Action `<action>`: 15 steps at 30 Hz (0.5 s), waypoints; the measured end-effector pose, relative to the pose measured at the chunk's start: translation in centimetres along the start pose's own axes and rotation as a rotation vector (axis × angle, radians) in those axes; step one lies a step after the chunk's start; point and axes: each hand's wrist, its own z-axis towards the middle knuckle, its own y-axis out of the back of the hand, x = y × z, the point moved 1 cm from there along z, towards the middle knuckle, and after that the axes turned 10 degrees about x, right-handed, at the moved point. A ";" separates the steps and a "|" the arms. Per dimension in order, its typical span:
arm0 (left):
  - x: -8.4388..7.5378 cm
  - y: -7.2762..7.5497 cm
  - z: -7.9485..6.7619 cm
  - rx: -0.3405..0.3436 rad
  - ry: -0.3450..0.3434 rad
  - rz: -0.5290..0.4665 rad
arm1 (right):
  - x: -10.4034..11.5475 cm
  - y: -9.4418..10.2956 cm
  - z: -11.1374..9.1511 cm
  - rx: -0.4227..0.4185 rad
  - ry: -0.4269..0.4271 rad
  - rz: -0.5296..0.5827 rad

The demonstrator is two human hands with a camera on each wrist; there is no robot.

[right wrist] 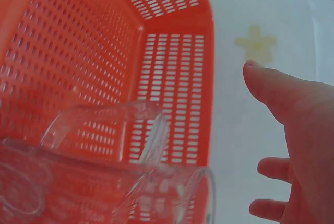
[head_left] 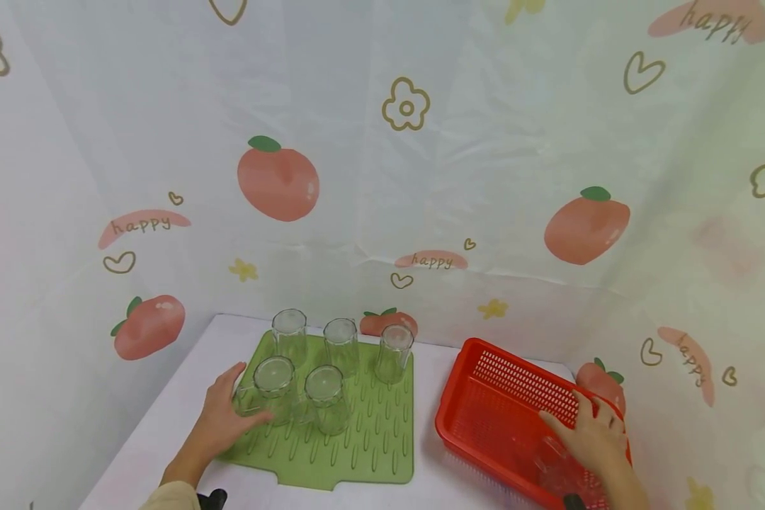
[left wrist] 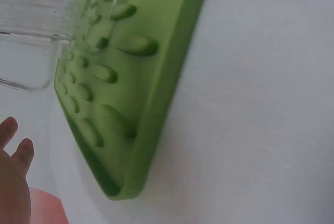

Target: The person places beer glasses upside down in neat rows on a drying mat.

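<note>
Several clear glass mugs stand on a green drying mat (head_left: 382,432). My left hand (head_left: 219,418) is at the mat's left edge with fingers spread, beside the handle of the front-left glass mug (head_left: 275,389). To the right of that one is another glass mug (head_left: 328,404). In the left wrist view, part of my left hand (left wrist: 13,177) shows below a mug's handle (left wrist: 31,62). My right hand (head_left: 593,435), fingers apart and holding nothing, is over the right side of a red plastic basket (head_left: 449,400). Inside the basket lies a clear glass mug (right wrist: 104,187), its handle (right wrist: 104,114) showing.
Three glass mugs form the mat's back row, the rightmost mug (head_left: 393,354) near its right edge. Mat and basket sit apart on a white table (head_left: 427,425). A white printed curtain (head_left: 357,212) hangs close behind and along the sides.
</note>
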 end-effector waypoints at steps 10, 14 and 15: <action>1.5 -1.2 -0.1 0.042 0.038 0.012 | -1.6 -0.8 0.3 0.032 -0.045 0.012; 1.7 -1.7 -0.2 0.062 0.041 0.021 | -2.2 -1.1 0.4 0.061 -0.058 0.034; 1.8 -1.7 -0.3 0.066 0.045 0.029 | -2.4 -1.2 0.5 0.068 -0.063 0.040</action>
